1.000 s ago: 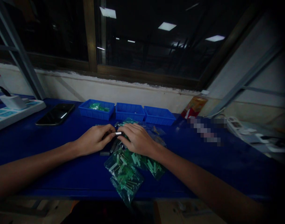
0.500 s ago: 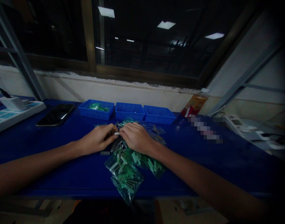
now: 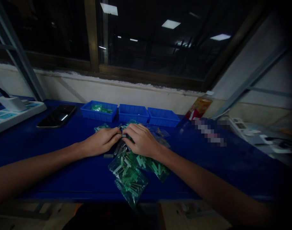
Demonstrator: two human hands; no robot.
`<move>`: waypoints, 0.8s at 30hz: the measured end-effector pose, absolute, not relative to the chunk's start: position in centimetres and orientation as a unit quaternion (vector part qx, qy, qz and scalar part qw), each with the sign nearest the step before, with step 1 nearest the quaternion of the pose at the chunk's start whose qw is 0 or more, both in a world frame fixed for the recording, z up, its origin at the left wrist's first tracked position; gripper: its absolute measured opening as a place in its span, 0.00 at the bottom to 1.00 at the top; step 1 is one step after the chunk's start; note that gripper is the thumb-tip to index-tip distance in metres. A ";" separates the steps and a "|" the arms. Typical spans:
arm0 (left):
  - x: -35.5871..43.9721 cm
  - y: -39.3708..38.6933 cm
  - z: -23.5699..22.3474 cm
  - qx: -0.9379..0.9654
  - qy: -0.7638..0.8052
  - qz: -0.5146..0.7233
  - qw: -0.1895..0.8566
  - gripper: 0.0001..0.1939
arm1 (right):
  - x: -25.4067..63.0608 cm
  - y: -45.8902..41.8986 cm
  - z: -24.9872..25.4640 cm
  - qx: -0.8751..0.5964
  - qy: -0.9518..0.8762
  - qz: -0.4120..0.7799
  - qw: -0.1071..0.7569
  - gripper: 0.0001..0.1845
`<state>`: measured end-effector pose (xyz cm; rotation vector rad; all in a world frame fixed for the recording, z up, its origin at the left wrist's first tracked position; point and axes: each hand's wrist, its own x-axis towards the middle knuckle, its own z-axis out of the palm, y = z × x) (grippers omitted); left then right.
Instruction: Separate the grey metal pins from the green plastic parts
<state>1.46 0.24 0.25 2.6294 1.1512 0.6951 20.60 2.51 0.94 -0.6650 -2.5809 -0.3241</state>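
Observation:
Over the blue table, my left hand [image 3: 103, 141] pinches one end of a small grey metal-looking piece [image 3: 123, 135] between thumb and fingers. My right hand [image 3: 142, 140] is closed at the piece's other end, its fingertips partly hiding it. Beneath my hands lies a pile of short dark grey bars [image 3: 119, 148]. Clear green-tinted bags [image 3: 131, 183] with several slim pale and metallic parts inside lie in front of the pile and under my right hand. Another small bag [image 3: 101, 127] shows behind my left hand.
Three blue bins stand along the wall: the left bin [image 3: 96, 115] holds green bags, beside a middle bin [image 3: 133, 113] and a right bin [image 3: 163, 117]. A phone [image 3: 56, 116] and power strip [image 3: 32, 111] lie left. A bottle [image 3: 198, 108] stands at the back right.
The small piece has turned between my fingers; its bright face now shows grey. Both hands stay in nearly the same place, with the left fingers shifted slightly.

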 end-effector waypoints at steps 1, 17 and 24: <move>1.4 0.3 0.3 0.888 0.385 0.231 0.096 0.12 | 20.6 2.5 0.9 -0.239 -0.937 -0.119 0.226 0.10; 2.1 -5.0 2.6 0.933 0.279 0.221 0.058 0.28 | 21.3 3.5 0.8 -0.311 -0.903 -0.127 0.268 0.12; 3.8 -7.2 1.9 0.977 0.189 0.056 0.087 0.28 | 21.6 3.8 1.2 -0.320 -0.894 -0.137 0.282 0.12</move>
